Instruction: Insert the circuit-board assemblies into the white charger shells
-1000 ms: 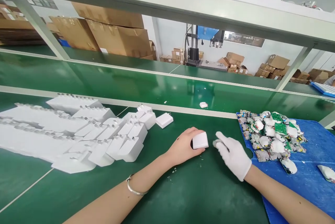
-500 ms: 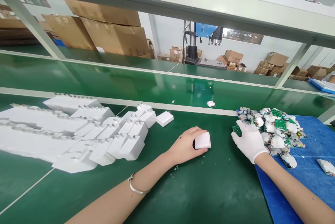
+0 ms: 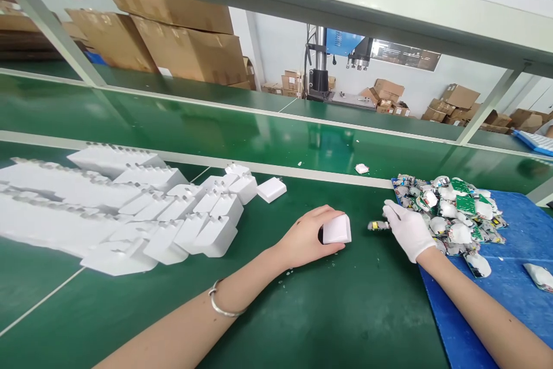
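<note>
My bare left hand (image 3: pixel 309 235) is closed around a white charger housing (image 3: pixel 337 229) low over the green bench; a dark opening shows on its palm side. My right hand (image 3: pixel 408 231), in a white glove, pinches a small circuit board (image 3: pixel 378 225) that points left toward the housing, a short gap away. Behind that hand lies a pile of circuit boards (image 3: pixel 460 208) with white filler on a blue mat (image 3: pixel 518 236). Rows of white charger housings (image 3: pixel 173 213) with metal prongs stand at the left, and a single white housing (image 3: pixel 272 189) lies beside them.
A raised ledge (image 3: pixel 216 159) runs behind the work area, with a small white piece (image 3: pixel 362 168) beyond it. Overhead crosses a shelf beam (image 3: pixel 302 0). One board (image 3: pixel 539 276) lies apart on the mat. Large cartons (image 3: pixel 190 49) and a blue machine (image 3: pixel 343 41) stand farther back.
My right hand has closed on a circuit board and drawn it slightly left, off the pile's edge. My left hand stays nearly still with the housing. The view has shifted slightly.
</note>
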Demonstrator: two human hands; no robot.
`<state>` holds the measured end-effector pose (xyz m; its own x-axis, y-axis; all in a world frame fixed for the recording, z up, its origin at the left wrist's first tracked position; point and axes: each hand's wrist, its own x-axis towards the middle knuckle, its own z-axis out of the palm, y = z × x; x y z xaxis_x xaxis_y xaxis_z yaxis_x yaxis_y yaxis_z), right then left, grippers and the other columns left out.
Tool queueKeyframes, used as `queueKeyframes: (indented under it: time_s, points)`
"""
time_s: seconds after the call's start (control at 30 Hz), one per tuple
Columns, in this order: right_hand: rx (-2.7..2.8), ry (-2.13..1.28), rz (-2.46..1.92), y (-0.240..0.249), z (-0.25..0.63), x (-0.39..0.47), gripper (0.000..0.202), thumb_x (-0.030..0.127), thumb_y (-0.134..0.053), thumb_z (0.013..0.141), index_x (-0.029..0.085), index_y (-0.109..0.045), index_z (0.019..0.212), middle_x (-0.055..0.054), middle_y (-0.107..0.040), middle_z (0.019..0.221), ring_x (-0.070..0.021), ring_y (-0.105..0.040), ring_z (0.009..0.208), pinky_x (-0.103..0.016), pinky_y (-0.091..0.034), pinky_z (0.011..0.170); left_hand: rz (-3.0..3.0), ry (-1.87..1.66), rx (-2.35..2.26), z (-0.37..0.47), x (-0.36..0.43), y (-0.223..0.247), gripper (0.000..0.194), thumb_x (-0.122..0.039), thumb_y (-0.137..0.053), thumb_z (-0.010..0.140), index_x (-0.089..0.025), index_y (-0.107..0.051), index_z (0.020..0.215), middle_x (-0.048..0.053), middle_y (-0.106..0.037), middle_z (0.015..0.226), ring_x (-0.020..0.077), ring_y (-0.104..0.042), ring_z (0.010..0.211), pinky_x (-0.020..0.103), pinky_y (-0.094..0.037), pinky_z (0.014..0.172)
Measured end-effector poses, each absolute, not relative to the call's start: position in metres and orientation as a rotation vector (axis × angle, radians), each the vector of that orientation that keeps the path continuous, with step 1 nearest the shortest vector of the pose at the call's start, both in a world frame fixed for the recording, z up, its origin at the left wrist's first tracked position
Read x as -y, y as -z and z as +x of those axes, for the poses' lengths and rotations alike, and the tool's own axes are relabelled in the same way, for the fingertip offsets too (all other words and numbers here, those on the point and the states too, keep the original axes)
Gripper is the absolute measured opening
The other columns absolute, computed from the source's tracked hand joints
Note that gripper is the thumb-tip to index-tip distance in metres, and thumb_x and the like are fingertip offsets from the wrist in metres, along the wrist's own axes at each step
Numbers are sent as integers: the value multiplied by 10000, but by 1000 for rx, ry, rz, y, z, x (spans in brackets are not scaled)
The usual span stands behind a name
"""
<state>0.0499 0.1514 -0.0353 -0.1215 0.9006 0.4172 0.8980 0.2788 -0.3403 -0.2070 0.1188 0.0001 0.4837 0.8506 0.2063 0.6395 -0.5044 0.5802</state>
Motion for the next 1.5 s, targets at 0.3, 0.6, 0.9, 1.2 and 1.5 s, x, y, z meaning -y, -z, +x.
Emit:
queueKeyframes:
  time_s: [0.3, 0.6, 0.9, 1.2, 1.5]
  points:
    - [2066, -197, -1590, 10, 35, -115, 368, 433, -524, 817, 165, -622, 1050, -66, -641, 914, -208, -620, 792, -349, -533, 731, 2281, -673, -1239, -207, -119, 4, 494, -378, -640, 691, -275, -519, 1159, 42, -550, 1128, 241, -523, 1025, 380, -457, 849]
    - [2418, -255, -1102, 23, 20, -103, 453, 65, -568, 670, 215, -565, 1097, -38, -608, 910, -177, -554, 814, -321, -487, 735, 2240, -787, -1078, -206, -120, 3, 431, -240, -626, 696, -262, -480, 1102, 29, -568, 1139, 196, -541, 1015, 342, -451, 871]
    - [1940, -314, -1090, 19, 22, -100, 365, 235, -683, 676, 202, -571, 1021, -45, -636, 929, -154, -608, 705, -286, -531, 637, 2218, -832, -1018, -206, -119, 4, 417, -218, -642, 689, -254, -509, 1083, 38, -573, 1120, 201, -541, 1014, 356, -453, 874]
    - [2109, -49, -831, 10, 7, -82, 194, 122, -488, 814, 228, -599, 931, -53, -617, 975, -156, -615, 873, -251, -549, 737, 2297, -920, -878, -203, -114, 5, 411, -179, -629, 705, -254, -544, 1100, 41, -591, 1141, 197, -522, 1079, 372, -442, 942]
    - [2106, 82, -724, 11, 9, -82, 155, 112, -517, 849, 223, -552, 951, -51, -612, 908, -158, -607, 822, -238, -534, 654, 2334, -1038, -830, -204, -115, 9, 464, -141, -643, 678, -257, -543, 1116, 44, -593, 1129, 193, -526, 1062, 359, -456, 920]
